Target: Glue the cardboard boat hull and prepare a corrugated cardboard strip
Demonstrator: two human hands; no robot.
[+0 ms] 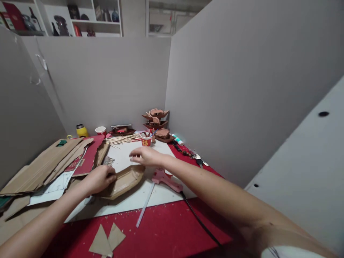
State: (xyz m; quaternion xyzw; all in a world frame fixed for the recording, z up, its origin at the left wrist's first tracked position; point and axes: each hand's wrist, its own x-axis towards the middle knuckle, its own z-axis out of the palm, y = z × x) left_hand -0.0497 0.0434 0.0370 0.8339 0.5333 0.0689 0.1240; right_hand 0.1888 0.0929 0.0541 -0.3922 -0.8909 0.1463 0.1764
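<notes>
A small boat hull made of folded cardboard rests on a white sheet, with shiny marks inside. My left hand grips its left end, fingers curled over the rim. Just above the hull's right end hovers my right hand; its fingers point left, slightly bent and apart, with nothing visible between them. Beneath my right forearm lies a pink hot glue gun. A clear glue stick slants from it towards the front.
Cardboard sheets pile up at left. Wooden sticks, a red paper cup and brown model boats stand behind. Cardboard triangles lie in front. The black cord crosses the red tabletop. Grey partitions enclose the table.
</notes>
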